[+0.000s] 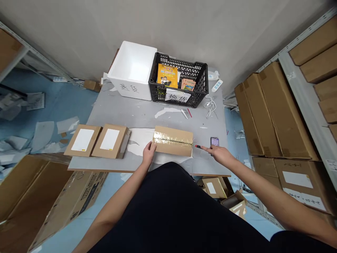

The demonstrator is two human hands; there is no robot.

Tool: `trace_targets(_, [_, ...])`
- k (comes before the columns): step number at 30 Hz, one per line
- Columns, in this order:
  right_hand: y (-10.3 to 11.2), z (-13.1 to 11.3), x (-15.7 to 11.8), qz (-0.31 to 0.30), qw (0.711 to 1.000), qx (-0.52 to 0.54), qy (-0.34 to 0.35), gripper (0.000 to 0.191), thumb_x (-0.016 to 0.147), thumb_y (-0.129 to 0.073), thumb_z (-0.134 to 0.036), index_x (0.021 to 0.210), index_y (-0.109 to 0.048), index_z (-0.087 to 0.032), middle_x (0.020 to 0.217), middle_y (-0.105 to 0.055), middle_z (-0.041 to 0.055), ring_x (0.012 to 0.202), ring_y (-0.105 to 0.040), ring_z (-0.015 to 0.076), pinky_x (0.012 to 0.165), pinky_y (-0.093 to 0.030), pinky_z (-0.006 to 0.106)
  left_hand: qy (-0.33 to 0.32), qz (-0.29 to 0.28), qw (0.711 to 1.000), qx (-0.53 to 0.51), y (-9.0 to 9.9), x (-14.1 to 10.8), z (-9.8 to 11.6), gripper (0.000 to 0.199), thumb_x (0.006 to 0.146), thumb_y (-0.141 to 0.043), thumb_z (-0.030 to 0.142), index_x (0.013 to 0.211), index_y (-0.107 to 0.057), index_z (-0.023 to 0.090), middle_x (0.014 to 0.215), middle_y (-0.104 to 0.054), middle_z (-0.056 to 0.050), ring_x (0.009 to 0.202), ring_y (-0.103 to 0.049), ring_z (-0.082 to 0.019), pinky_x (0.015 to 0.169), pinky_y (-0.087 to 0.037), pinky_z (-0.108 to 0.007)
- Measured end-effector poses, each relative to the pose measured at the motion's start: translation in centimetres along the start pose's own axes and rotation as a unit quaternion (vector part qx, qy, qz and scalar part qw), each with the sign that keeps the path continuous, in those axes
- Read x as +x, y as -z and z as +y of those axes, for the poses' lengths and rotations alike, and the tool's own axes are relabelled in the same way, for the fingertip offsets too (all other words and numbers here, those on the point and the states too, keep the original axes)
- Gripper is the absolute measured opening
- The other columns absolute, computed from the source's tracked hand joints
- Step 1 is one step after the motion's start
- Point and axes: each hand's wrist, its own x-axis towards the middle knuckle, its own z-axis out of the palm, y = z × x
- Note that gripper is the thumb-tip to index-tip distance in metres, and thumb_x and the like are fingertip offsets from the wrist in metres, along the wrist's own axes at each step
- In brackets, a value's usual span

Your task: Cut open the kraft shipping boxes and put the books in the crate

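A flat cardboard box [173, 149] lies in front of me on the table, with shiny clear tape along the seam of its top. My left hand [149, 151] grips the box's left end, thumb on top and fingers partly hidden at the side. In my right hand [219, 154] is a slim utility knife [199, 146], black with a red part. It points left at the box's right end, close to the end of the taped seam; its blade is too small to make out. A phone [214, 141] with a lit screen lies right by my right hand.
Two labelled boxes [108, 140] stand on the table's left side. Behind are a white foam box [131, 75] and a black crate [179, 95] with books. A white cable [210, 105] lies at right. Large cartons [273, 112] flank the table's right side.
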Motion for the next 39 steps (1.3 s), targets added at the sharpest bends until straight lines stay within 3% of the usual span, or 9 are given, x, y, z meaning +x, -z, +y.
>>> trace_targets(3, [-1.4,-0.1,-1.0,0.038,0.998,0.048,-0.02,0.07,0.088,-0.038,-0.005,0.148,-0.03,-0.039,0.088,-0.062,0.0048,0.07,-0.06,0.0164,0.056,-0.034,0.023,-0.004,-0.007,1.0,0.019,0.2,0.2,-0.3,0.061,0.085,-0.057,0.051,0.132,-0.052,0.014,0.132,-0.058,-0.015,0.121,-0.056,-0.027,0.102,-0.044,-0.04])
trace_targets(6, [-4.2,-0.4,-1.9,0.099,0.973,0.201,-0.061,0.056,0.093,-0.04,-0.018,0.146,-0.038,-0.035,0.096,-0.065,0.0059,0.078,-0.061,0.0177,0.063,-0.042,0.024,-0.02,-0.005,0.996,0.09,0.9,0.7,0.0,0.074,0.085,-0.057,0.054,0.145,-0.035,0.016,0.141,-0.049,-0.017,0.129,-0.049,-0.029,0.105,-0.042,-0.042])
trace_targets(9, [-7.7,-1.6,-2.2,0.157,0.873,0.445,-0.123,0.051,0.093,-0.042,-0.029,0.144,-0.043,-0.029,0.103,-0.068,0.006,0.072,-0.06,0.0159,0.063,-0.048,0.026,-0.116,-0.003,0.967,0.227,1.5,1.3,1.2,0.082,0.085,-0.056,0.053,0.151,-0.023,0.017,0.152,-0.033,-0.018,0.14,-0.034,-0.031,0.111,-0.033,-0.047])
trace_targets(14, [-11.2,-5.1,-0.3,0.182,0.656,0.705,-0.198,0.068,0.085,-0.051,-0.045,0.147,-0.037,-0.02,0.09,-0.067,0.005,0.05,-0.049,0.01,0.041,-0.038,0.021,-0.323,-0.08,0.83,0.448,0.3,2.5,4.7,0.072,0.086,-0.055,0.052,0.146,-0.035,0.017,0.157,-0.023,-0.016,0.146,-0.017,-0.035,0.116,-0.017,-0.053])
trace_targets(17, [-11.4,-6.9,1.3,0.185,0.582,0.768,-0.194,0.078,0.081,-0.056,-0.05,0.149,-0.032,-0.02,0.087,-0.066,0.0044,0.048,-0.048,0.0087,0.036,-0.033,0.018,-0.36,-0.156,0.761,0.516,-1.8,3.6,6.6,0.07,0.086,-0.054,0.053,0.145,-0.039,0.019,0.155,-0.029,-0.015,0.145,-0.02,-0.035,0.116,-0.016,-0.052])
trace_targets(21, [-11.5,-7.9,2.4,0.183,0.524,0.811,-0.184,0.08,0.078,-0.06,-0.05,0.148,-0.034,-0.022,0.085,-0.065,0.003,0.047,-0.048,0.008,0.035,-0.033,0.018,-0.362,-0.208,0.719,0.556,-3.7,5.2,8.5,0.073,0.085,-0.053,0.058,0.145,-0.039,0.018,0.155,-0.029,-0.016,0.144,-0.022,-0.034,0.116,-0.016,-0.05])
trace_targets(27, [-11.3,-7.6,2.7,0.182,0.496,0.828,-0.19,0.077,0.078,-0.061,-0.048,0.147,-0.037,-0.021,0.08,-0.065,0.0014,0.043,-0.047,0.0072,0.033,-0.031,0.017,-0.37,-0.242,0.711,0.547,-4.1,6.5,10.1,0.079,0.08,-0.058,0.06,0.145,-0.039,0.02,0.153,-0.033,-0.016,0.142,-0.024,-0.035,0.115,-0.015,-0.051])
trace_targets(32, [-9.6,-6.3,2.4,0.153,0.536,0.804,-0.209,0.071,0.079,-0.06,-0.047,0.144,-0.042,-0.023,0.073,-0.065,-0.0004,0.038,-0.044,0.0068,0.031,-0.028,0.018,-0.389,-0.248,0.734,0.499,-4.4,6.8,10.3,0.072,0.079,-0.061,0.057,0.141,-0.045,0.024,0.141,-0.045,-0.015,0.135,-0.034,-0.034,0.115,-0.014,-0.051])
trace_targets(39, [-8.8,-6.3,1.8,0.13,0.579,0.772,-0.229,0.069,0.081,-0.058,-0.045,0.144,-0.043,-0.024,0.064,-0.057,-0.004,0.036,-0.039,0.0065,0.035,-0.034,0.02,-0.383,-0.226,0.756,0.481,-4.5,6.6,8.8,0.061,0.086,-0.054,0.052,0.141,-0.046,0.026,0.148,-0.039,-0.014,0.139,-0.028,-0.035,0.115,-0.011,-0.053])
